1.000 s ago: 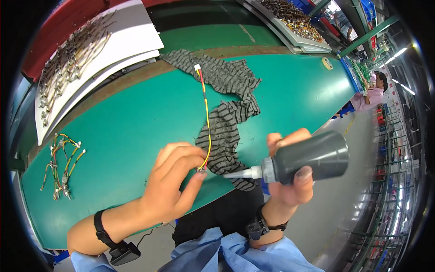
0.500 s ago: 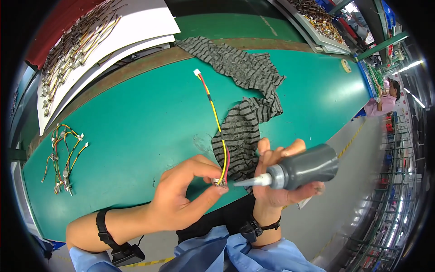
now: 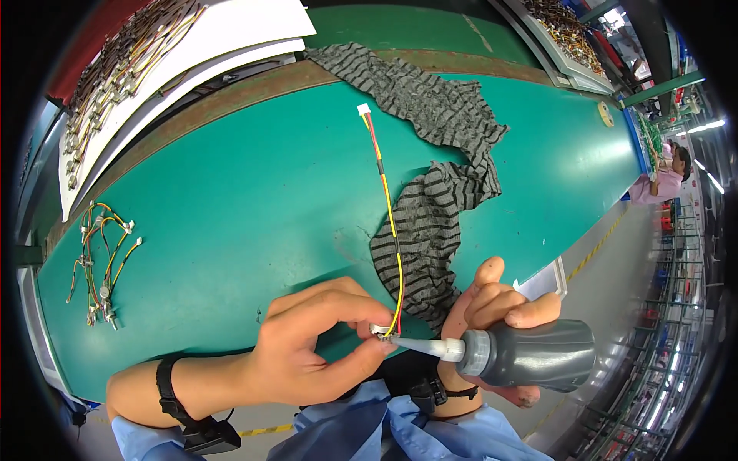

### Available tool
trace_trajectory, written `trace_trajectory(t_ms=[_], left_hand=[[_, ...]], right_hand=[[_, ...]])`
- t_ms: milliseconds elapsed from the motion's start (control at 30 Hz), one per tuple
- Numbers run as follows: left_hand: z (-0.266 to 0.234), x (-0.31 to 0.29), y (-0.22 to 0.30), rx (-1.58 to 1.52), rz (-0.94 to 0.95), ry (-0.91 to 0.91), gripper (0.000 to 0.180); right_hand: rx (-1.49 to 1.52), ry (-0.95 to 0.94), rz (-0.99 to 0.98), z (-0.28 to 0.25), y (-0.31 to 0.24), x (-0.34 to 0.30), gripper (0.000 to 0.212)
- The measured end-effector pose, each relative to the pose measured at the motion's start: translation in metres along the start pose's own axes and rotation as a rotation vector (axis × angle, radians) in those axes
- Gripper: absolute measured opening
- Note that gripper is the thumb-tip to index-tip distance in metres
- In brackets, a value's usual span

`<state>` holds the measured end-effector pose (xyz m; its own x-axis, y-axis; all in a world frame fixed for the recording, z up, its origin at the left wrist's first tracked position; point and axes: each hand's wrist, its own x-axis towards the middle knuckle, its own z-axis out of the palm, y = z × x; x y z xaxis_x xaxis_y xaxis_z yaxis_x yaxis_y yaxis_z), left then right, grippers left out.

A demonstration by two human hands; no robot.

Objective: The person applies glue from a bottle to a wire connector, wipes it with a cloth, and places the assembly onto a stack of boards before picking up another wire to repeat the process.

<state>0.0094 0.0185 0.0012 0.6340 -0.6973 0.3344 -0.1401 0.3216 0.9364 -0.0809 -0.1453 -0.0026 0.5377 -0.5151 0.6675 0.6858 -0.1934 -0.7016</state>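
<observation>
Between the thumb and forefinger of my left hand (image 3: 319,338) is pinched a small metal potentiometer (image 3: 382,332). Its yellow and red wire lead (image 3: 390,207) reaches away from me over the bench, ending in a white plug (image 3: 364,111). My right hand (image 3: 496,307) is wrapped round a dark grey squeeze bottle (image 3: 542,355), tilted on its side. The bottle's pale tapered nozzle (image 3: 423,346) points left, its tip at the solder terminals of the potentiometer; whether it touches them I cannot tell.
A crumpled striped grey cloth (image 3: 419,230) lies on the green bench (image 3: 231,207). At the left are several wired potentiometers (image 3: 104,269); more cover a white board (image 3: 254,27) at far left. A tape roll (image 3: 606,114) and another person (image 3: 663,184) are at far right.
My right hand has brought the bottle lower and its nozzle tip up to the potentiometer. The left hand has shifted slightly, and the wire has swung a little to the right.
</observation>
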Motion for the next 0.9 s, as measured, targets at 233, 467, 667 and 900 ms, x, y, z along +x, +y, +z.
trace_trajectory(t_ms=[233,467,667,900], left_hand=[[-0.0014,-0.0013,0.0,0.01,-0.023,0.006,0.025],[-0.0045,-0.0017,0.0029,-0.003,-0.06,-0.051,0.027],[-0.0054,-0.0036,0.0028,0.018,-0.071,-0.044,0.025],[-0.0054,-0.0021,0.0039,0.027,-0.074,-0.053,0.024]], right_hand=[[-0.029,0.016,-0.027,0.0019,0.002,-0.003,0.068],[-0.032,0.004,-0.041,0.0017,0.0014,-0.0022,0.068],[-0.027,-0.009,-0.057,0.0007,0.0035,-0.0046,0.067],[-0.036,-0.025,-0.057,-0.0025,0.0018,-0.0044,0.066]])
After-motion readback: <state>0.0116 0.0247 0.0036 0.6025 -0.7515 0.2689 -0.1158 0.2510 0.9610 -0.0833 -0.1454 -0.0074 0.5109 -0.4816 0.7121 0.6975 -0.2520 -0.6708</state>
